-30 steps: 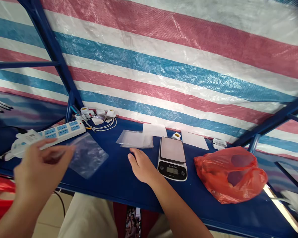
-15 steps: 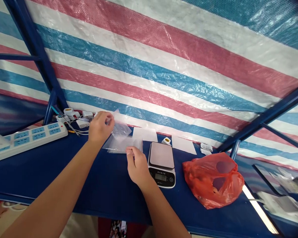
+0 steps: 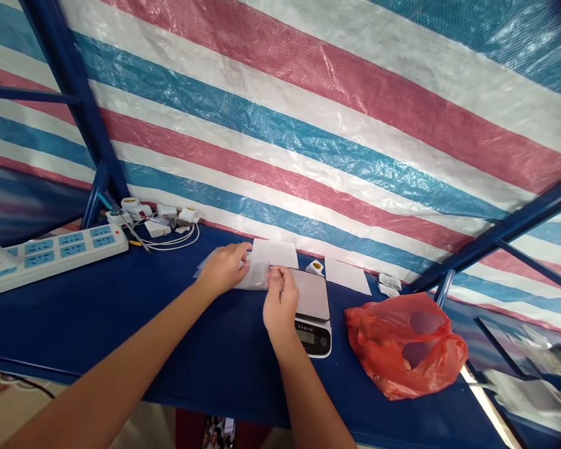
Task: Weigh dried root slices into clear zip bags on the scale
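Observation:
My left hand [image 3: 224,268] is over a stack of clear plastic bags [image 3: 256,275] on the blue table. Its fingers point right and curl in around clear film, partly hidden by the hand. My right hand [image 3: 281,299] is held up at the right edge of the bags, thumb and fingers pressed together; whatever is in them is too thin to make out. Behind this hand stands a kitchen scale [image 3: 312,298], its left side covered by the hand, with nothing on its plate.
A red plastic bag [image 3: 404,349] lies right of the scale. White sheets [image 3: 346,275] and a roll of tape [image 3: 315,267] sit at the back. On the left are a power strip [image 3: 58,257] and chargers with cables [image 3: 161,224]. A striped tarp [image 3: 280,125] hangs behind.
My left hand has come down and right from beside the chargers, and the clear bag it held up no longer stands raised. My right hand has moved right, before the scale.

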